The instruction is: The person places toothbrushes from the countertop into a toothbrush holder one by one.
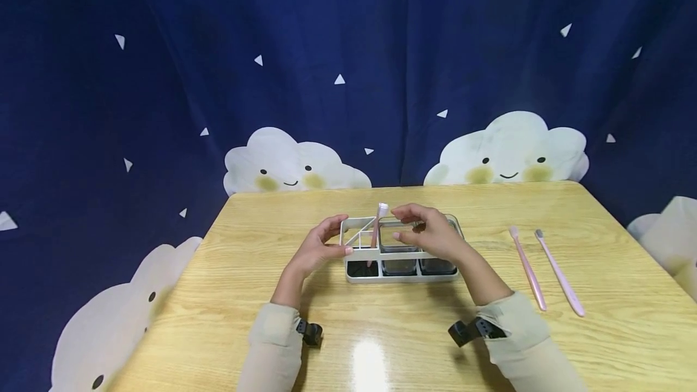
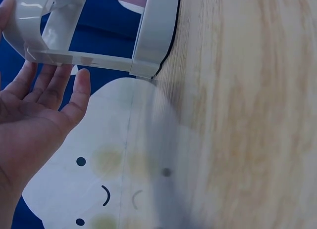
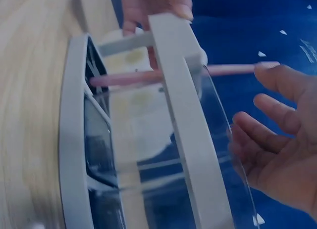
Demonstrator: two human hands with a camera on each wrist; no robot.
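Note:
A white toothbrush holder (image 1: 400, 279) with an upper frame and a lower base stands on the table. My left hand (image 1: 318, 244) grips its left end, thumb at the front rim and fingers at the back corner. A pink toothbrush (image 1: 376, 228) stands in the holder's left part, leaning slightly, its pale bristle head up. Over the holder's right part, my right hand (image 1: 432, 233) has its fingers loosely bent with nothing between them. Its fingertips are right by the brush head, overlapping it in the right wrist view. Clear cups (image 1: 399, 267) sit in the middle and right slots.
Two more toothbrushes lie on the table to the right: a pink one (image 1: 528, 268) and a lilac-pink one (image 1: 561, 274) with a grey head. Behind the wooden table (image 1: 245, 343) hangs a dark blue curtain (image 1: 305, 29) with clouds and white triangles.

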